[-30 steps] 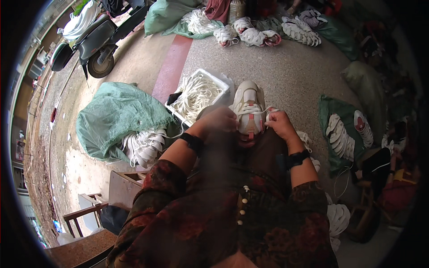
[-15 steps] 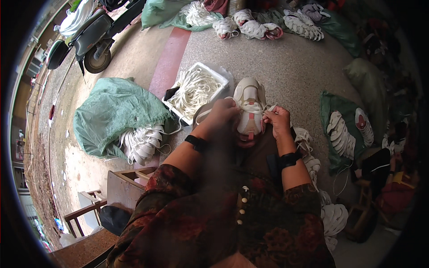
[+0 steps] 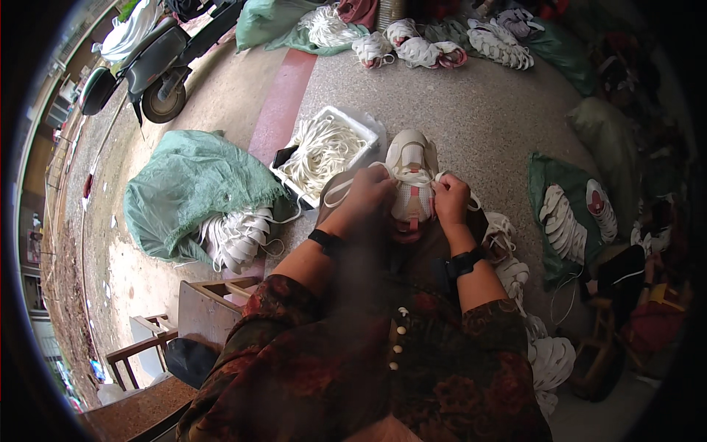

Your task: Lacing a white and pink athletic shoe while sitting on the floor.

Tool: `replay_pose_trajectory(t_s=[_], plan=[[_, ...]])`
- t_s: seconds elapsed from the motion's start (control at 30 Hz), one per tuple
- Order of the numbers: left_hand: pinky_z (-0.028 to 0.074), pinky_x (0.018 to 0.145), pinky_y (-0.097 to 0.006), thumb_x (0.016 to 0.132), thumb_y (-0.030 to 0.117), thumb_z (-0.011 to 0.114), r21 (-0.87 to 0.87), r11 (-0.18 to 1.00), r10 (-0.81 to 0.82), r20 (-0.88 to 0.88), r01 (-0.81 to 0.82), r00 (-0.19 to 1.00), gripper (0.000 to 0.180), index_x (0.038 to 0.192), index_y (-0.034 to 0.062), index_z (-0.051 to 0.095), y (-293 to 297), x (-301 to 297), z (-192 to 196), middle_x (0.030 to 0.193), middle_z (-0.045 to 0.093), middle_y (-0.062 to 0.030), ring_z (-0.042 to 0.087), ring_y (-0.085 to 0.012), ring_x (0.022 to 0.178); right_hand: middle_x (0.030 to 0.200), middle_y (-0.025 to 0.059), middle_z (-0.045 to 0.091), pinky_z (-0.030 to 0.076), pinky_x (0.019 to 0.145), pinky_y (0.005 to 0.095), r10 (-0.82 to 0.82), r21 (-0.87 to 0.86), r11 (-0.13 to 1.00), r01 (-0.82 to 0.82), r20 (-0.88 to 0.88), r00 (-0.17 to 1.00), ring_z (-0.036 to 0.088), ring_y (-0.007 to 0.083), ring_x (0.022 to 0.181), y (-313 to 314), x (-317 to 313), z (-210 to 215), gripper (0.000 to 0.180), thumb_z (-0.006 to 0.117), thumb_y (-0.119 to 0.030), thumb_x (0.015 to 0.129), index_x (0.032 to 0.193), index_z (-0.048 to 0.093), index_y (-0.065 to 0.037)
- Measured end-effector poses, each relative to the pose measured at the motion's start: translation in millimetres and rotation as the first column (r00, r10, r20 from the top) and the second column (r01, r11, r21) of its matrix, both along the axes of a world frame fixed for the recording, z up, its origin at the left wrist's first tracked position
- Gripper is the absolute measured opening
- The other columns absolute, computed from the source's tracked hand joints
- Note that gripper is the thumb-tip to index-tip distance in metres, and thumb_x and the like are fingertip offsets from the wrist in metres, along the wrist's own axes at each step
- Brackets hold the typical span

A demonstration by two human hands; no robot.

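A beige and white sneaker upper (image 3: pixel 411 151) with pink-red trim lies across my lap, its rounded end pointing away from me. White shoelace (image 3: pixel 414 177) runs across its opening. My left hand (image 3: pixel 373 191) is closed on the lace at the upper's left edge, and a loop of it hangs out to the left. At the right edge, my right hand (image 3: pixel 451 197) pinches the lace between thumb and fingers; a loose loop shows beyond that hand. Fingertips of the left hand are partly hidden behind its back.
A white foam box (image 3: pixel 366 131) of loose white laces (image 3: pixel 324 153) stands ahead, left of the upper. Further left, a green sack (image 3: pixel 188 173) spills stacked white shoe parts (image 3: pixel 237 237). More shoe uppers (image 3: pixel 563 221) lie at right. A scooter (image 3: pixel 158 74) stands far left; a wooden stool (image 3: pixel 210 309) sits near left.
My right hand has shifted slightly left, closer to the upper, and more lace now shows to its right. My left hand stays at the left edge. The view has shifted slightly.
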State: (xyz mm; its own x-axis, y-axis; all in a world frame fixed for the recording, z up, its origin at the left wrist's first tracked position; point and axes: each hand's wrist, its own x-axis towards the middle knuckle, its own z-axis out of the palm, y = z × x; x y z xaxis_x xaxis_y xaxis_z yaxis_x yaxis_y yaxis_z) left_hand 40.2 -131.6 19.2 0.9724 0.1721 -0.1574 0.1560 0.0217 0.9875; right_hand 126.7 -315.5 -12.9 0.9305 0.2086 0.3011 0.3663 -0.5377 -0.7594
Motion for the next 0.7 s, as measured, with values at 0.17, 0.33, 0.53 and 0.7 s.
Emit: replay_pose_trajectory(t_s=[0.17, 0.33, 0.53, 0.7], plan=[[0.044, 0.053, -0.024, 0.084, 0.015, 0.061, -0.016, 0.999, -0.028, 0.001, 0.028, 1.0, 0.018, 0.075, -0.0004, 0.06, -14, -2, 10, 0.065, 0.059, -0.0013, 0.052, -0.0073, 0.06, 0.071, 0.0231, 0.057, 0.047, 0.065, 0.0455, 0.088, -0.303, 0.952, -0.045, 0.133, 0.987, 0.057, 0.0425, 0.071, 0, -29, 13, 0.009, 0.059, -0.005, 0.076, 0.079, 0.055, 0.002], [0.046, 0.055, -0.032, 0.079, 0.014, 0.062, 0.58, 0.815, -0.212, 0.27, 0.017, 0.939, 0.017, 0.069, 0.0002, 0.059, -45, 21, 3, 0.066, 0.062, -0.0129, 0.059, -0.0273, 0.057, 0.077, 0.0246, 0.056, 0.046, 0.069, 0.0483, 0.192, -0.287, 0.946, -0.149, 0.127, 0.973, 0.056, 0.0425, 0.075, -2, -27, 13, 0.008, 0.054, -0.004, 0.076, 0.082, 0.055, 0.002], [0.049, 0.059, -0.04, 0.077, 0.017, 0.058, 0.866, 0.5, -0.241, 0.135, 0.004, 0.961, 0.012, 0.072, 0.0061, 0.059, -60, 37, -32, 0.07, 0.06, -0.0129, 0.062, -0.032, 0.067, 0.075, 0.0246, 0.059, 0.047, 0.067, 0.0443, 0.175, 0.019, 0.984, -0.175, -0.036, 0.984, 0.058, 0.0424, 0.077, -10, -10, -7, 0.007, 0.052, 0.001, 0.071, 0.077, 0.056, 0.003], [0.049, 0.058, -0.038, 0.074, 0.017, 0.059, 0.937, 0.349, -0.311, 0.127, -0.012, 0.942, 0.008, 0.074, 0.0088, 0.059, -57, 41, -47, 0.073, 0.059, -0.0093, 0.062, -0.0274, 0.066, 0.077, 0.0212, 0.062, 0.046, 0.065, 0.0358, 0.199, 0.104, 0.975, -0.195, -0.035, 0.979, 0.063, 0.0326, 0.074, -13, -9, -18, 0.017, 0.052, 0.001, 0.075, 0.09, 0.061, 0.004]])
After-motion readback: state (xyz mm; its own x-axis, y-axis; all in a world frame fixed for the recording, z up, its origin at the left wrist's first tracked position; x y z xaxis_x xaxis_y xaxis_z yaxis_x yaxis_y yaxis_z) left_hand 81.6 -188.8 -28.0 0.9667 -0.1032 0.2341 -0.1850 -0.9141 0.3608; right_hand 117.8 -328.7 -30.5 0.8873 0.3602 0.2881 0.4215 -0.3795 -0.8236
